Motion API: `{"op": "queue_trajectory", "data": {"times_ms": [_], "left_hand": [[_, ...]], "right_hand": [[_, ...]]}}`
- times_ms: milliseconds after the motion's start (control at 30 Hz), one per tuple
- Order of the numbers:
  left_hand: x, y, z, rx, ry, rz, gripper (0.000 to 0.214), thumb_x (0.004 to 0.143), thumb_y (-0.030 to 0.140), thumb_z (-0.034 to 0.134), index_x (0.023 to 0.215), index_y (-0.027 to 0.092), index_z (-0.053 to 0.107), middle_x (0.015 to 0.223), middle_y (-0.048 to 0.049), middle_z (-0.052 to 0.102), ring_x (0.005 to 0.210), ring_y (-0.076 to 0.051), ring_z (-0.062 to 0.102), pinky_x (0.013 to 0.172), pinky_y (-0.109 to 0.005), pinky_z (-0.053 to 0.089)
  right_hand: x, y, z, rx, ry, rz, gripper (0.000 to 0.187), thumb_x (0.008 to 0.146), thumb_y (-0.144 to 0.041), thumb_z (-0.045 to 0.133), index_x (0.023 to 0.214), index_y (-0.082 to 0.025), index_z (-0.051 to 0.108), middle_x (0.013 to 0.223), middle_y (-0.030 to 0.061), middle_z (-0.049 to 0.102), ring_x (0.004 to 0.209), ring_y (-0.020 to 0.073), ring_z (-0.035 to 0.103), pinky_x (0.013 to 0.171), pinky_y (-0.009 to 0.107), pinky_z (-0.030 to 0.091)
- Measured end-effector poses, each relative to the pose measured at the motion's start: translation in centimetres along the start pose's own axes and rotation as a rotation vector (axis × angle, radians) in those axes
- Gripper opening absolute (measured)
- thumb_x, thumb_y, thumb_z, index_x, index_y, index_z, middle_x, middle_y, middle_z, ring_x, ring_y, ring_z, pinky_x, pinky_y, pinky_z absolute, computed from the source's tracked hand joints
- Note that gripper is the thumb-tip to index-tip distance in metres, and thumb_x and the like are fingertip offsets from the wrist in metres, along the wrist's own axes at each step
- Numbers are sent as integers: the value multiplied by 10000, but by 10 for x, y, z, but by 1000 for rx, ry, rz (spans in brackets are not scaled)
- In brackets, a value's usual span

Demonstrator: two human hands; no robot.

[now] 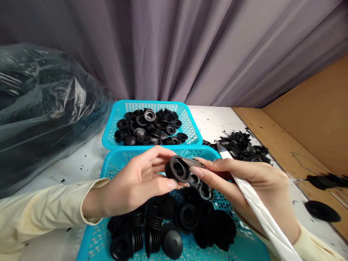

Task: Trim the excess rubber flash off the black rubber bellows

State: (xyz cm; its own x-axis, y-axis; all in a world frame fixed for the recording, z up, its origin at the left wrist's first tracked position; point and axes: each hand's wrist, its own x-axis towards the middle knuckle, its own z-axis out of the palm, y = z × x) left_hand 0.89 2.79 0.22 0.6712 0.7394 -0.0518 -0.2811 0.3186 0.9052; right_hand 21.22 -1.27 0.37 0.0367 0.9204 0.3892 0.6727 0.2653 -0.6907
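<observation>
My left hand (pixel 136 183) grips a black ribbed rubber plug (pixel 178 169) between thumb and fingers, its ringed open end turned towards my right hand. With thumb and forefinger, my right hand (pixel 244 181) pinches a thin dark flap of rubber (pixel 193 163) at the plug's rim. A tool with a white wrapped handle (pixel 261 208) and a pointed metal tip lies across the same hand, tip pointing away from me. Directly below is the near blue basket (pixel 94 235), holding many black plugs (pixel 171 241). Part of its right side is hidden by my right hand.
Behind stands another blue basket (pixel 194 125) of black plugs. Black rubber scraps (pixel 239 145) are heaped on the white table at right. A large clear plastic bag (pixel 51 108) bulges at left. A black round piece (pixel 322 211) lies by the cardboard (pixel 312 98); a grey curtain (pixel 168 50) hangs behind.
</observation>
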Motion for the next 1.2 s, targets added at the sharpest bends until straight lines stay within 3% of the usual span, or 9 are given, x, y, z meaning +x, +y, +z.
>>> {"op": "queue_trajectory", "data": {"times_ms": [433,767,1200], "left_hand": [[0,1,-4,141,-38,31,226,852,149,636,1070,194,597,969,-33,701,882,-145,652,801,-234,506],[0,1,-5,112,-23,10,269,830,132,660,1089,198,622,1011,-28,709,941,-150,656,830,-226,512],[0,2,-6,83,-53,-6,260,838,121,641,1087,192,620,982,-23,724,921,-131,661,800,-192,507]], "right_hand": [[1,-2,-1,65,6,-54,98,774,-352,740,723,-268,742,698,-2,769,561,208,716,471,303,575],[4,2,-1,95,30,-259,60,774,-212,755,756,-234,702,655,-30,754,533,167,717,429,223,562],[3,2,1,101,68,-303,81,770,-179,754,736,-208,686,658,-8,758,529,186,723,403,225,544]]}}
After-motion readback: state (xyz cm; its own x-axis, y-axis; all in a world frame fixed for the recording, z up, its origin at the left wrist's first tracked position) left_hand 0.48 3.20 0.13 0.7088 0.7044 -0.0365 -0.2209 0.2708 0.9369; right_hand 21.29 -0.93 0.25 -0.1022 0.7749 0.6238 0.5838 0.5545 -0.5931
